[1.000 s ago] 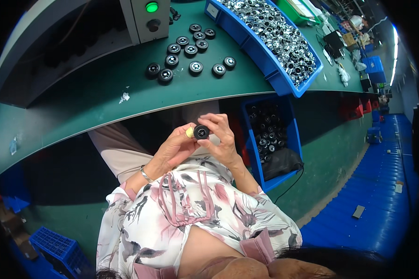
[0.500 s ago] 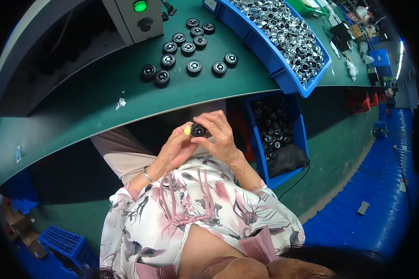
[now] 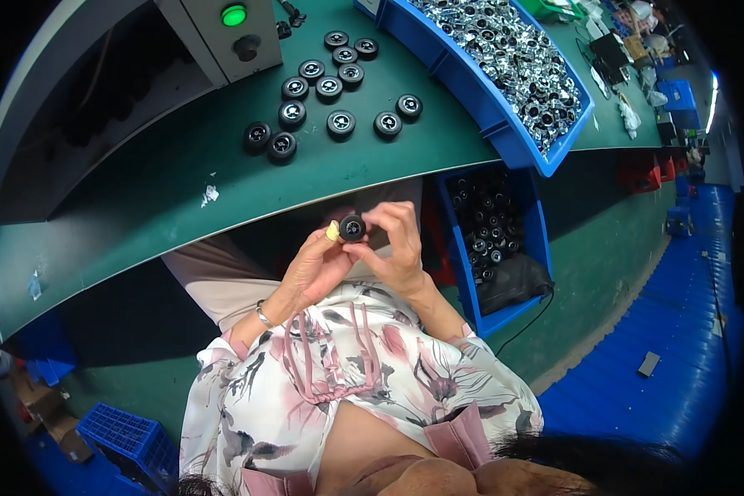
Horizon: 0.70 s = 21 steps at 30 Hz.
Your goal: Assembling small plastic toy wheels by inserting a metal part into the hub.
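Observation:
Above my lap, just in front of the table edge, I hold a small black wheel (image 3: 353,227) with a silvery spoked centre turned up. My left hand (image 3: 318,269) grips it from the left; a yellow covering (image 3: 333,231) wraps the tip of a digit there. My right hand (image 3: 395,252) is closed loosely about the wheel's right side, its thumb at the lower rim and its bent fingers by the right edge. On the green table lie several similar wheels (image 3: 341,124), most with their hubs facing up.
A blue bin (image 3: 494,136) of shiny silvery parts stands on the table at right. Below it, another blue bin (image 3: 471,302) holds black wheels and a dark cloth (image 3: 512,285). A grey machine (image 3: 260,62) with a green light occupies the table's left. White scraps (image 3: 211,195) lie near the edge.
The wheel's hub now faces up more fully. My right fingers have shifted from over its top toward its right edge, while my left hand keeps its hold.

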Available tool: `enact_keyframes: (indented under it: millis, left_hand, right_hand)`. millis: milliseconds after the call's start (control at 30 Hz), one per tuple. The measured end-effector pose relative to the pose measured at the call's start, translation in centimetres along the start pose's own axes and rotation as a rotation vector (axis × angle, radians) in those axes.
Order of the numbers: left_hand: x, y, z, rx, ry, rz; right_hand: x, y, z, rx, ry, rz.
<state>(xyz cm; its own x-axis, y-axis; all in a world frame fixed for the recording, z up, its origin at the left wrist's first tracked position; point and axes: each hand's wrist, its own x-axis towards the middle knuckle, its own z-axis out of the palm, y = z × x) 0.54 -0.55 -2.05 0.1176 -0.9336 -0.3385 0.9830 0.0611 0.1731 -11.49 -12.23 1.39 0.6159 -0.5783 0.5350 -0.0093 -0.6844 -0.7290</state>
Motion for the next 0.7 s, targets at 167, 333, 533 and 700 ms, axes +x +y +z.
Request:
enact_keyframes:
  millis: [167, 333, 533, 700]
  left_hand:
    - [0.2, -0.1, 1.5, 0.010, -0.009, 0.052]
    - [0.1, -0.1, 1.7, 0.356, -0.008, 0.233]
    - [0.1, -0.6, 1.4, 0.589, -0.032, 0.373]
    - [0.1, -0.7, 1.5, 0.651, -0.044, 0.388]
  right_hand:
    - [-0.8, 0.9, -0.1, -0.163, 0.038, -0.193]
    - [-1.6, -0.7, -0.7, 0.129, 0.047, 0.323]
    - [-2.4, -0.1, -0.6, 0.561, -0.129, 0.815]
    - [-2.9, 0.5, -0.6, 0.727, -0.156, 0.882]
